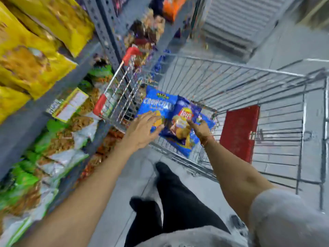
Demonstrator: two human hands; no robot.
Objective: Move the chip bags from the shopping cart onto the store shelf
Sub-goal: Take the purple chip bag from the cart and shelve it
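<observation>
A wire shopping cart (231, 72) with red handle grips stands in the aisle ahead of me. In its near left corner lie blue chip bags: a light blue "Crunchex" bag (158, 104) and a darker blue Lay's bag (181, 122) overlapping it. My left hand (142, 129) is stretched out with fingers spread, its fingertips over the lower edge of the light blue bag. My right hand (201, 129) reaches in from the right, fingers touching the right side of the Lay's bag. Neither hand clearly grips a bag. The store shelf (35, 111) runs along my left.
The shelf holds yellow bags (30, 68) on top and green and white bags (41, 157) below. A red flap (240, 132) hangs in the cart's child seat. My dark-trousered legs (170, 196) stand on the grey floor before the cart.
</observation>
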